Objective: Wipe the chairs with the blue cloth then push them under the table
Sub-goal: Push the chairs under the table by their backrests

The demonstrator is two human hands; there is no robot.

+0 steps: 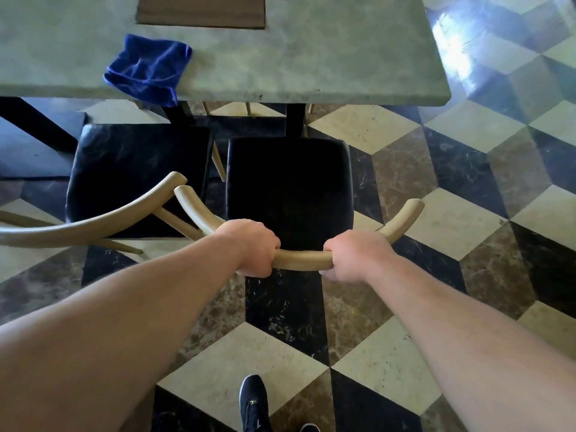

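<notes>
Blue cloth [149, 68] lies crumpled on the grey stone-look table [311, 57], at its near edge, with one corner hanging just over the lip. Both hands are off it and wrapped around the curved, pale wooden backrest [300, 260] of the right-hand chair [288, 188] — the left hand [254, 252] closed over the rail left of centre, the right hand [350, 257] closed over it right of centre, knuckles up, with a short stretch of bare wood between them. That chair's black padded seat stands wholly clear of the tabletop, its front edge near the table's near edge but not beneath it. Just beside it on the left stands a second chair [137, 179] of the same kind, turned slightly, its own curved backrest sweeping off toward the left border; the tip of that rail nearly meets the left tip of the gripped one, and its seat's front edge sits close to the table's edge — I cannot tell whether it reaches under. A dark brown mat [201, 12] lies on the tabletop further back. Underfoot is a polished floor [452, 219] of cream, brown and black cube-pattern tiles, and a dark shoe [254, 402] shows at the bottom, behind the held chair.
</notes>
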